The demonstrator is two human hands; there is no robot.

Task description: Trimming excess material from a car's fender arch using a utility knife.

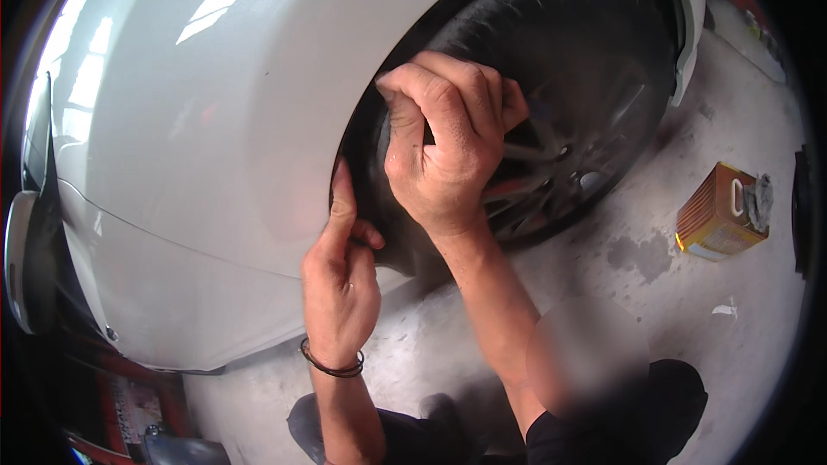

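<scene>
A white car's fender [233, 129] fills the left, and its dark wheel arch edge [351, 125] curves round a black tire [551, 9] and a spoked wheel rim [543, 151]. My left hand [340, 271] is at the lower part of that edge, one digit laid up along it and the others curled in beside it. Higher up, my right hand [448, 133] is closed, thumb and forefinger pinched together at the arch edge in front of the tire. Whatever lies between those fingertips is hidden.
On the grey concrete floor [663, 301] to the right stands a brown and yellow metal can [719, 215] with a handle and a grey rag [758, 198] on top. A white scrap [725, 311] lies nearby. The car's side mirror [26, 263] juts out at far left.
</scene>
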